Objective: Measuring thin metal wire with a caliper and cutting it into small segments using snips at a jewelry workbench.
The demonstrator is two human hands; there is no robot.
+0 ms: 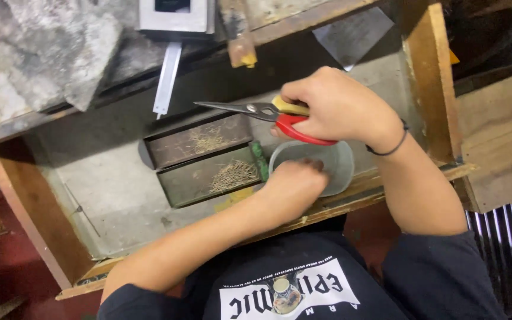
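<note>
Wooden workbench (120, 195) w/ grey recessed top, seen from above. Right hand (342, 106) was closed round the red and yellow handles of pliers (256, 110), held over the bench's front-right part, tips pointing left. Left hand (294, 186) dipped into a grey tub (342, 163) at the front edge; finger grip can't be told. Two trays of nails (208, 160) sat just left of the tub.

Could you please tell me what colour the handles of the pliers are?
In the head view, the pliers have one red handle and one yellow, held in the right hand.
</note>
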